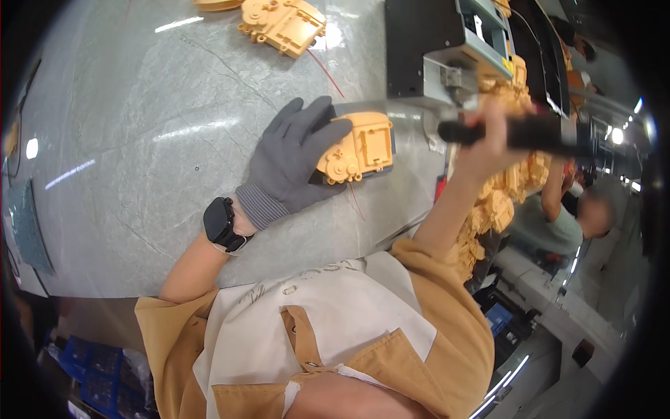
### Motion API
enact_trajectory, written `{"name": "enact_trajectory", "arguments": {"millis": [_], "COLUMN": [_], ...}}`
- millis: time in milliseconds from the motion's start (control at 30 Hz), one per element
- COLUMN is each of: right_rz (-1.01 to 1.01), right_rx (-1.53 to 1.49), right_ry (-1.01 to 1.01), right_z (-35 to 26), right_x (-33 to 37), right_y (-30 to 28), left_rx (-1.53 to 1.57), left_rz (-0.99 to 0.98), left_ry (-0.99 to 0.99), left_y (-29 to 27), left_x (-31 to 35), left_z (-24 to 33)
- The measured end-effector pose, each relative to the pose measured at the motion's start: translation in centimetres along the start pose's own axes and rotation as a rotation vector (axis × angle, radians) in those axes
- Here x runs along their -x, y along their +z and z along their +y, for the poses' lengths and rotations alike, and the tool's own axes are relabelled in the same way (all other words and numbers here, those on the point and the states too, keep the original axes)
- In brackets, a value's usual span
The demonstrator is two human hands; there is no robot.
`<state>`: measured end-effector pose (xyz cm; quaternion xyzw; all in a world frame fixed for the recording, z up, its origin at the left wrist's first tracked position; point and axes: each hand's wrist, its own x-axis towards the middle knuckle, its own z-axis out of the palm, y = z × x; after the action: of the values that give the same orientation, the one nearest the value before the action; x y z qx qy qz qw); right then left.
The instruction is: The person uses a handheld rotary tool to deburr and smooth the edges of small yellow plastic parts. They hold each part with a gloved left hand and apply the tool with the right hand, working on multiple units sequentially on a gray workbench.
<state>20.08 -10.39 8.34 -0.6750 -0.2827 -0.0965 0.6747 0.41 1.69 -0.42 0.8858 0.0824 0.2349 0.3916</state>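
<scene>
Left hand (pixel 286 160), in a gray glove, holds the left end of a yellow-orange housing (pixel 373 146) at center frame: one finger across its upper left corner, thumb by the lower edge, other fingers fanned out toward the upper left. Right hand (pixel 487 143), bare, is closed round a black cylindrical tool (pixel 541 134) right of center; motion blur there, so prob. a powered driver, can't be sure. Gray table (pixel 167 174) fills the left & center; thin red wire (pixel 356 204) runs just below the housing. Similar housing (pixel 296 31) lies at top center, pile of like parts (pixel 494 209) at right.

Handling, by eye: looks like molded plastic, so prob. light, stiff, a bit slick; small bosses & thin ribs might snap under a hard squeeze. Best grip: outer side walls, w/ fingertips off the rect. recess & round bosses.
</scene>
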Motion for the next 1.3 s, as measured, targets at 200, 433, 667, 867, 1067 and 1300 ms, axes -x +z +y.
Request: {"name": "enact_trajectory", "arguments": {"millis": [200, 433, 667, 867, 1067, 1300], "right_rz": [0.095, 0.133, 0.021, -0.141, -0.189, 0.122], "right_rx": [-0.179, -0.085, -0.13, -0.356, -0.425, 0.115], "right_ry": [-0.248, -0.219, -0.085, -0.113, -0.146, 0.129], "right_z": [-2.4, 0.4, -0.2, -5.5, -7.1, -3.3], "right_x": [-1.1, -5.7, -3.6, 2.8, 5.0, 6.2], "right_y": [-1.8, 0.4, -0.5, -0.8, -0.5, -6.7], "left_rx": [0.005, 0.012, -0.006, -0.035, -0.011, -0.034], "left_rz": [-0.003, -0.01, -0.017, -0.01, -0.032, -0.017], "left_ry": [-0.022, 0.012, -0.009, 0.004, -0.039, -0.03], "left_y": [-0.1, 0.1, 0.0, 0.0, 0.1, 0.4], "left_x": [0.0, -0.1, -0.1, 0.0, 0.2, 0.2], "left_z": [0.6, 0.3, 0.4, 0.5, 0.4, 0.5]}}
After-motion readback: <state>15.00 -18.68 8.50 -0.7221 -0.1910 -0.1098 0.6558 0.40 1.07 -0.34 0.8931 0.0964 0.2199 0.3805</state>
